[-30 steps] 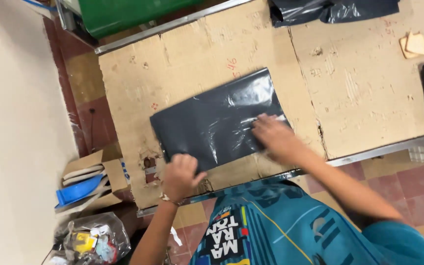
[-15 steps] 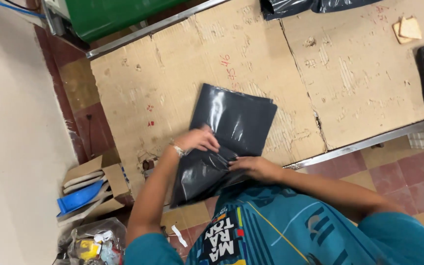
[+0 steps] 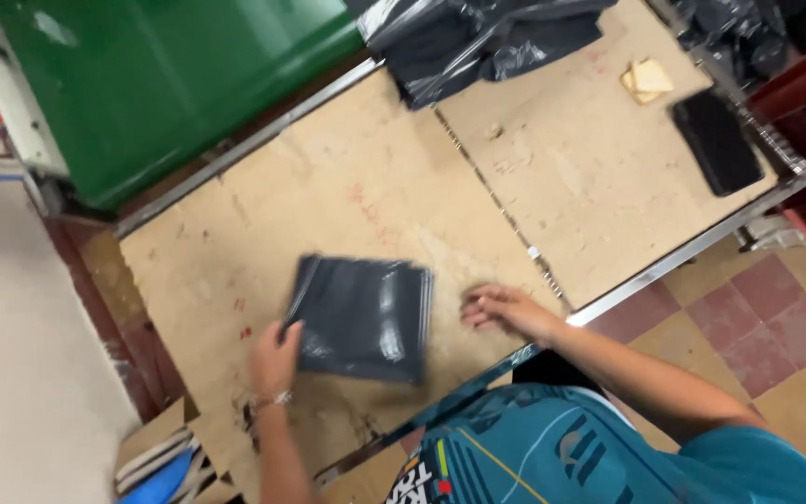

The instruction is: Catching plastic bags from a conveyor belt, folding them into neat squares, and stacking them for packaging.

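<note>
A dark grey plastic bag (image 3: pixel 363 317), folded into a small rectangle, lies flat on the worn wooden tabletop (image 3: pixel 347 196). My left hand (image 3: pixel 275 357) rests on the bag's lower left corner, fingers on its edge. My right hand (image 3: pixel 507 309) lies flat on the table just right of the bag, fingers spread, apart from it and holding nothing.
A heap of dark plastic bags (image 3: pixel 478 37) lies at the table's far edge. A black flat device (image 3: pixel 715 142) and a tan scrap (image 3: pixel 647 79) sit at the right end. A green bin (image 3: pixel 160 84) stands behind. Cardboard (image 3: pixel 156 453) lies on the tiled floor.
The bag was spread out, then folded over; now it is a smaller folded rectangle. My right hand has come off it and rests beside it. The view has shifted.
</note>
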